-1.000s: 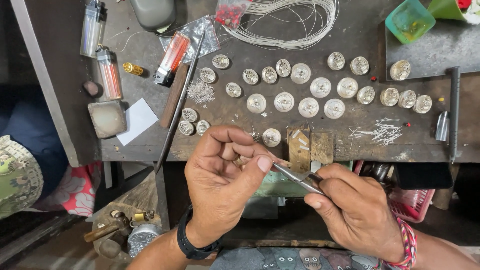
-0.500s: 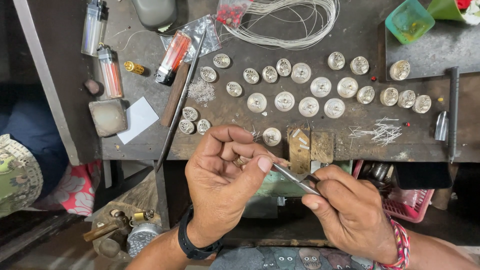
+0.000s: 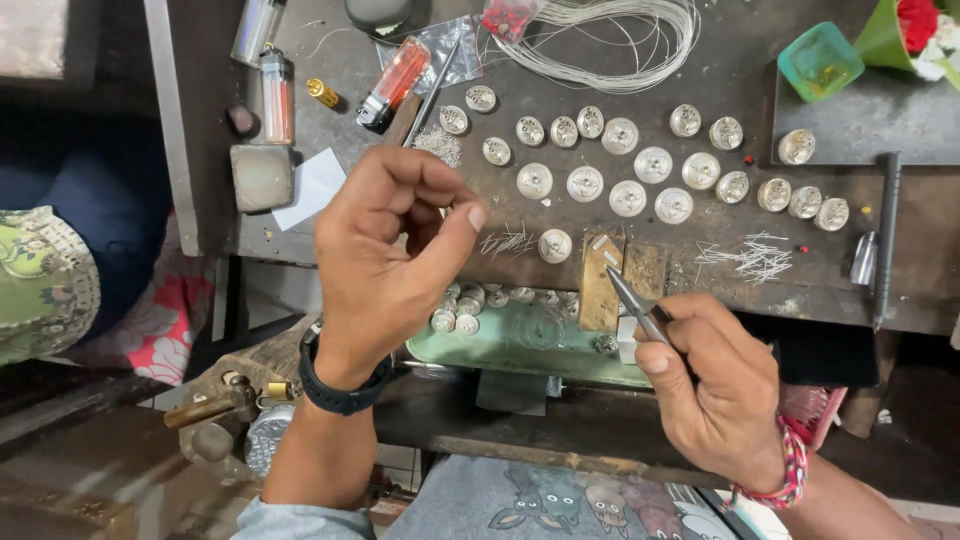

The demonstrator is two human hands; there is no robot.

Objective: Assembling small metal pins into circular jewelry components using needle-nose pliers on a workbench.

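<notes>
A dark, scuffed tabletop point(image 3: 560, 270) fills the view, seen from above. Beyond the fingers lies a coil of wire point(image 3: 610, 40), and nearer, rows of small round silver caps point(image 3: 628, 198) spread across the surface. Below the tabletop's edge sits a green tray point(image 3: 520, 345) holding more caps, just under the left fingers.

The left hand point(image 3: 385, 265) is raised over the tabletop's near edge, thumb and forefinger curled close together as if pinching something tiny; what lies between them cannot be made out. The right hand point(image 3: 715, 385) is lower and well apart from it, fingers pressed around tweezers point(image 3: 630, 300) whose tips point up toward a wooden peg point(image 3: 600, 285) and appear to hold a tiny pale piece. Small heaps of fine wire bits point(image 3: 755, 258) lie beyond the right fingers.

Work this small probably goes best with both wrists braced against the tabletop and light, steady pressure on the tweezers.
</notes>
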